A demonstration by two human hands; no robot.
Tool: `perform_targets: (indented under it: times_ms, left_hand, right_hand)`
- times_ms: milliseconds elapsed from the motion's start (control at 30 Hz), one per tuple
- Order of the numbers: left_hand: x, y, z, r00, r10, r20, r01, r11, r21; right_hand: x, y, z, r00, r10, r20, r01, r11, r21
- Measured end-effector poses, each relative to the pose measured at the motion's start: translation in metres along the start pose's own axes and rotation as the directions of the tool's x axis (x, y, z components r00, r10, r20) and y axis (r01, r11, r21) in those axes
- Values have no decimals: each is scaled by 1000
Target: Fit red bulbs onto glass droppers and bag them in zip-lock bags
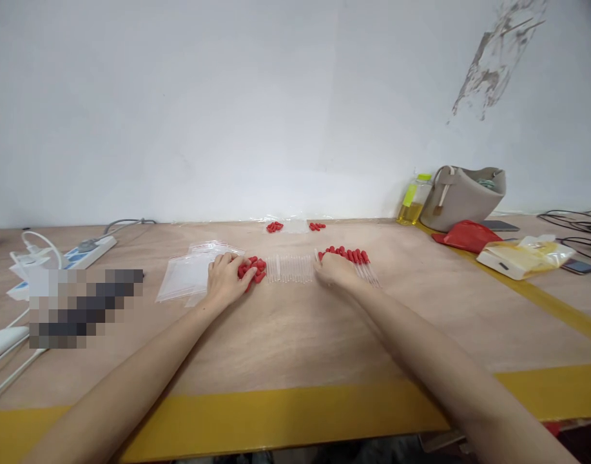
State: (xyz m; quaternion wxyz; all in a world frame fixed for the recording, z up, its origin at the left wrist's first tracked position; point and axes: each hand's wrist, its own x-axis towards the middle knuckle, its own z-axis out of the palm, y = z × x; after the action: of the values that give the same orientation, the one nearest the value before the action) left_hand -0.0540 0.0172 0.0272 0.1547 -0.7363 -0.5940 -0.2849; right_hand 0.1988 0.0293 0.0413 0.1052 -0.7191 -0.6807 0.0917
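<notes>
My left hand [227, 276] rests at a small heap of red rubber bulbs [257, 265], its thumb and fingers apart around the near side of the heap. Right of the heap lies a row of thin clear dropper tubes [290, 268], side by side. At the right end of that row, my right hand [334, 268] is closed, fingertips pinched on what looks like one clear tube. Beyond and beside this hand lie droppers with red bulbs [358, 256] on their far ends, their clear stems pointing toward me. The right hand hides some of them.
Clear zip bags [184, 274] lie left of my left hand. Two small groups of red bulbs [274, 227] lie near the wall. A power strip [89, 254] stands left; a bottle [414, 201], a grey bag [464, 196], a red pouch [469, 237] and a yellow-white packet [522, 256] stand right.
</notes>
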Motion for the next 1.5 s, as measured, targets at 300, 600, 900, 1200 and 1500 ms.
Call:
perform_targets:
  times_ms: [300, 600, 900, 1200, 1500]
  left_hand:
    - [25, 11, 15, 983, 128, 129, -129, 992, -6]
    - [30, 10, 16, 987, 143, 73, -140, 989, -41]
    - [-28, 48, -4, 911, 392, 127, -273, 806, -525]
    - [-33, 61, 4, 908, 358, 219, -198, 825, -530]
    - [-38, 67, 3, 940, 291, 176, -120, 769, -628]
  right_hand:
    - [-39, 47, 8, 823, -512, -247, 564, 790, 241]
    - [-41, 57, 16, 769, -477, -425, 609, 750, 260]
    - [-46, 53, 20, 755, -504, -419, 628, 740, 242]
    - [-56, 44, 29, 729, -603, -325, 679, 699, 225]
    - [-62, 35, 32, 690, -635, -348, 717, 666, 206]
